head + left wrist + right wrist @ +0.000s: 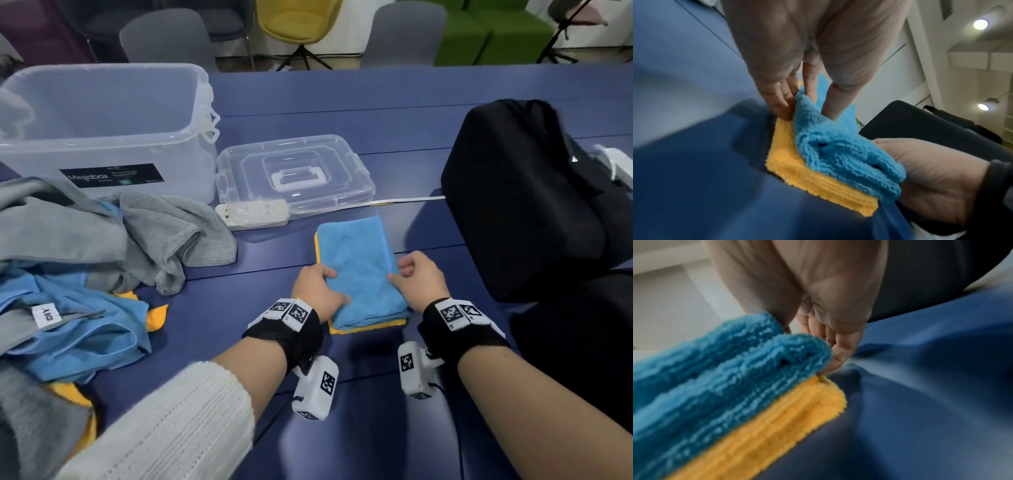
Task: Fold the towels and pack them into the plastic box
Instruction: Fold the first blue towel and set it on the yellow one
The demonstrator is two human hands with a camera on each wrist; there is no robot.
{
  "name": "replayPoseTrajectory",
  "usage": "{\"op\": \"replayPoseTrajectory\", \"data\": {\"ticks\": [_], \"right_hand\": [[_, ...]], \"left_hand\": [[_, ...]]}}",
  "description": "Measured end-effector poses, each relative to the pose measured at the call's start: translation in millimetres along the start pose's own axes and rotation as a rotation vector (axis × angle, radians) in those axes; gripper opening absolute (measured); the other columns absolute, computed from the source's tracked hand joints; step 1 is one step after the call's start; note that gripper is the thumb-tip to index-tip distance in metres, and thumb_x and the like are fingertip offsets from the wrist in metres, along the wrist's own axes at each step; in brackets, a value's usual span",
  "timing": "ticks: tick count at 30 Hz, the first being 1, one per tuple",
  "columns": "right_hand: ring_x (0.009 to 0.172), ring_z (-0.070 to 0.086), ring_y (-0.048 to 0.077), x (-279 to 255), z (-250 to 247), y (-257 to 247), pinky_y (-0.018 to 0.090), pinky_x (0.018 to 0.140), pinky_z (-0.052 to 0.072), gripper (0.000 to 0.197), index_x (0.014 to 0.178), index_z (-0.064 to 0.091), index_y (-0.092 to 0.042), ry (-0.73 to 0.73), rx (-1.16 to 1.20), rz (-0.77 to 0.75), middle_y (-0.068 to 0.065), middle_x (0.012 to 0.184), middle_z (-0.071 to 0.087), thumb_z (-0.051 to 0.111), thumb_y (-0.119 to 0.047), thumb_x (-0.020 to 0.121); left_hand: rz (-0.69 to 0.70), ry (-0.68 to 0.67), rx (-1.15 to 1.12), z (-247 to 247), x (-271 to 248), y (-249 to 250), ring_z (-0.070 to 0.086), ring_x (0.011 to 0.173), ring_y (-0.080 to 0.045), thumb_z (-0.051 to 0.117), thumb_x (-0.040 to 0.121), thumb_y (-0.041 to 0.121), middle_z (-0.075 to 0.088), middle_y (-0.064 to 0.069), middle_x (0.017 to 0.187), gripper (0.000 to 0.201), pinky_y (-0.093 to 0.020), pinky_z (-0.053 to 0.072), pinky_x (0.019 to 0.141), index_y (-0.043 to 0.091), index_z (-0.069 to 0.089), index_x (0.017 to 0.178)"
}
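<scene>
A folded blue towel with a yellow underside (359, 267) lies on the blue table in front of me. My left hand (327, 284) grips its left edge, thumb on top, fingers tucked under the blue layer (838, 154); the yellow layer (809, 177) stays flat on the table. My right hand (402, 274) grips the right edge, its fingers (838, 352) curled under the blue fold (725, 369) above the yellow edge (777, 426). The clear plastic box (202, 113) stands open at the far left, nothing visible inside.
The box's clear lid (294, 171) lies beyond the towel, with a white power strip (253, 214) in front of it. A heap of unfolded grey, blue and yellow towels (85, 260) covers the left. A black bag (524, 198) stands close on the right.
</scene>
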State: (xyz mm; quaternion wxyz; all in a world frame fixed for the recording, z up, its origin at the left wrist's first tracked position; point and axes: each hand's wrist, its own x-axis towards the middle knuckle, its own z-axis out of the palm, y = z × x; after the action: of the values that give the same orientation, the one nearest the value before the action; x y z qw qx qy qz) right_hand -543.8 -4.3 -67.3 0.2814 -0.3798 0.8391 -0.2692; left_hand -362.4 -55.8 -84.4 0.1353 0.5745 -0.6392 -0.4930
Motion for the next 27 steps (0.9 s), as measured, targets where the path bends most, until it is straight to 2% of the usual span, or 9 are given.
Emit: {"op": "replayPoseTrajectory", "data": {"ticks": [4, 7, 10, 14, 16, 19, 21, 24, 27], "right_hand": [[0.077, 0.054, 0.022, -7, 4, 3, 0.03, 0.064, 0.038, 0.02, 0.091, 0.05, -0.013, -0.01, -0.152, 0.004, 0.001, 0.083, 0.056, 0.06, -0.03, 0.09], [0.078, 0.054, 0.025, -15, 7, 2, 0.033, 0.064, 0.044, 0.029, 0.087, 0.046, -0.014, -0.089, -0.258, 0.067, 0.006, 0.089, 0.058, 0.048, -0.043, 0.094], [0.092, 0.058, 0.033, -24, 14, -2, 0.043, 0.07, 0.055, 0.032, 0.105, 0.045, -0.013, -0.173, -0.203, 0.128, 0.012, 0.101, 0.058, 0.043, -0.043, 0.095], [0.107, 0.055, 0.035, -25, 12, -7, 0.031, 0.073, 0.036, 0.043, 0.121, 0.044, -0.002, -0.098, -0.164, 0.104, 0.02, 0.12, 0.057, 0.048, -0.036, 0.097], [0.112, 0.054, 0.035, -24, 7, -7, 0.031, 0.076, 0.037, 0.05, 0.128, 0.043, -0.001, -0.067, -0.109, 0.115, 0.019, 0.125, 0.056, 0.05, -0.038, 0.096], [0.127, 0.045, 0.036, -29, 2, -5, 0.035, 0.093, 0.038, 0.064, 0.144, 0.027, -0.003, -0.071, -0.055, 0.136, 0.02, 0.141, 0.044, 0.047, -0.041, 0.097], [0.132, 0.037, 0.038, -38, 3, -6, 0.041, 0.103, 0.033, 0.069, 0.149, 0.019, -0.005, -0.049, -0.098, 0.132, 0.021, 0.147, 0.035, 0.046, -0.042, 0.097], [0.127, 0.037, 0.038, -56, 9, -17, 0.05, 0.1, 0.032, 0.063, 0.145, 0.028, -0.012, 0.127, -0.303, 0.021, 0.018, 0.142, 0.036, 0.051, -0.038, 0.093], [0.118, 0.042, 0.036, -78, 24, -37, 0.048, 0.094, 0.033, 0.05, 0.134, 0.045, -0.013, 0.285, -0.297, -0.271, 0.014, 0.131, 0.046, 0.058, -0.022, 0.086]], "left_hand": [[-0.004, 0.04, 0.149, 0, -7, 2, 0.051, 0.113, -0.025, 0.075, 0.076, 0.024, 0.039, -0.006, 0.13, 0.05, -0.027, 0.04, 0.097, 0.019, 0.053, 0.121], [-0.057, -0.002, 0.12, 1, -19, 1, 0.051, 0.106, -0.026, 0.067, 0.082, 0.027, 0.038, -0.009, 0.13, 0.059, -0.025, 0.04, 0.093, 0.025, 0.04, 0.134], [-0.045, -0.042, 0.013, 7, -28, 0, 0.052, 0.119, -0.024, 0.067, 0.081, 0.019, 0.044, -0.009, 0.138, 0.073, -0.028, 0.042, 0.1, 0.021, 0.032, 0.145], [-0.023, 0.029, -0.02, 13, -28, 9, 0.045, 0.131, -0.022, 0.066, 0.083, 0.012, 0.043, -0.006, 0.146, 0.072, -0.029, 0.037, 0.107, 0.015, 0.033, 0.147], [-0.02, 0.011, -0.011, 12, -28, 13, 0.044, 0.132, -0.021, 0.065, 0.084, 0.014, 0.042, -0.005, 0.148, 0.072, -0.029, 0.036, 0.109, 0.015, 0.032, 0.148], [0.021, -0.03, 0.079, 4, -36, 17, 0.048, 0.128, -0.022, 0.063, 0.087, 0.015, 0.047, -0.005, 0.143, 0.064, -0.025, 0.038, 0.102, 0.012, 0.036, 0.144], [0.062, -0.041, 0.147, -6, -43, 15, 0.051, 0.124, -0.023, 0.063, 0.087, 0.018, 0.052, -0.005, 0.138, 0.054, -0.024, 0.038, 0.096, 0.011, 0.045, 0.138], [0.139, -0.008, 0.202, -36, -62, 6, 0.056, 0.113, -0.021, 0.064, 0.086, 0.018, 0.06, -0.003, 0.123, 0.031, -0.019, 0.037, 0.081, 0.014, 0.062, 0.117], [0.2, 0.082, 0.23, -79, -85, -14, 0.055, 0.111, -0.021, 0.062, 0.087, 0.02, 0.059, -0.003, 0.12, 0.02, -0.022, 0.037, 0.089, 0.018, 0.064, 0.106]]}}
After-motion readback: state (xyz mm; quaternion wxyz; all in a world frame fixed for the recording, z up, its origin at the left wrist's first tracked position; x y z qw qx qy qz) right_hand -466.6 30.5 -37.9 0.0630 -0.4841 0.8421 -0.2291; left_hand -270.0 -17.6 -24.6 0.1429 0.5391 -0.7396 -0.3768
